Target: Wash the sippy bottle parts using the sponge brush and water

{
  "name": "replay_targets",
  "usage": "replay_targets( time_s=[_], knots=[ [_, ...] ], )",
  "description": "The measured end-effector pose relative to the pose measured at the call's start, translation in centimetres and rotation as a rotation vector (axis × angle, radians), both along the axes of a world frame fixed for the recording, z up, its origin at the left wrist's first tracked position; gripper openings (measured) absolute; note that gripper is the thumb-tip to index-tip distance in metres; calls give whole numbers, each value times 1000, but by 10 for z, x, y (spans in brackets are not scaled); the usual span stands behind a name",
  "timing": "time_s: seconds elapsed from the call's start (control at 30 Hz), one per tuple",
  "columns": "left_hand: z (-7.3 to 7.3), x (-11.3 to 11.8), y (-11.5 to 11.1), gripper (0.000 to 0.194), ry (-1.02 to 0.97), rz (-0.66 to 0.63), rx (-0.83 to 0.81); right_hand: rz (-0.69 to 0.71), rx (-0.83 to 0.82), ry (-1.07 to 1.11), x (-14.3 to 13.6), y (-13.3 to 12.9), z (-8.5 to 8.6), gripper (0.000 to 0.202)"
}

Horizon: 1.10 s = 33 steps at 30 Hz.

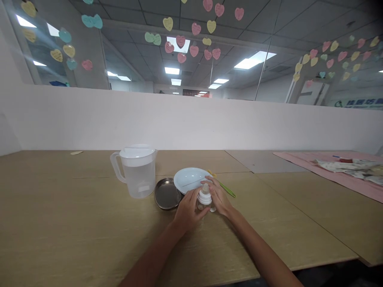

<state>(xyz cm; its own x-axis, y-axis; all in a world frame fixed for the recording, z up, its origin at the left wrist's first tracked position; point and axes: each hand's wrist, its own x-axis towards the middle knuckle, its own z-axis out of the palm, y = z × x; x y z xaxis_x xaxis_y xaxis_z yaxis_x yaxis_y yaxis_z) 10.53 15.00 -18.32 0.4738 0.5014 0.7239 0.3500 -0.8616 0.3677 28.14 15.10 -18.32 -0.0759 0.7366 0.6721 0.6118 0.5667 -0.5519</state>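
Between my two hands is a baby bottle [204,198] with a white collar and a clear nipple on top. My left hand [188,209] curves round its left side, thumb across the front. Against the right side of the collar, my right hand [220,197] is closed with its fingers bent over the far side. The bottle's lower part is mostly hidden by the fingers. Just behind my hands sits a white oval plate [187,175] with a thin line across it. A round metal dish [167,194] lies to the left, next to the plate.
A lidded clear plastic pitcher [140,175] stands left of the dish. A green-handled brush [228,190] lies right of the plate, partly hidden. On the far right, a pink cloth [311,169] bears crumpled fabric [347,167]. A white wall [191,121] bounds the wooden table [74,223].
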Motion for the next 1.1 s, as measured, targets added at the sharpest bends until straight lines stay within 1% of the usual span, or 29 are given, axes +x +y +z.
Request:
replay_targets(
  time_s=[0.33, 0.63, 0.77, 0.87, 0.97, 1.03, 1.1],
  knots=[
    [-2, 0, 1, 57, 7, -3, -31, 32, -103, -39, 1, -3, 6, 57],
    [2, 0, -1, 57, 18, -10, -32, 47, -120, -88, 2, -3, 8, 55],
    [1, 0, 0, 60, 16, -16, -26, 51, -115, -64, -1, -3, 8, 54],
    [0, 0, 1, 61, 8, -3, -32, 22, -67, -65, -3, -4, 6, 52],
    [0, 0, 0, 60, 0, -3, -42, -17, 58, -105, -4, -4, 2, 46],
    [1, 0, -1, 59, -8, -15, -60, 1, 116, -130, -6, -5, 0, 41],
    [3, -1, -2, 59, -15, -35, -94, 24, 128, -138, -9, -6, -1, 36]
  ],
)
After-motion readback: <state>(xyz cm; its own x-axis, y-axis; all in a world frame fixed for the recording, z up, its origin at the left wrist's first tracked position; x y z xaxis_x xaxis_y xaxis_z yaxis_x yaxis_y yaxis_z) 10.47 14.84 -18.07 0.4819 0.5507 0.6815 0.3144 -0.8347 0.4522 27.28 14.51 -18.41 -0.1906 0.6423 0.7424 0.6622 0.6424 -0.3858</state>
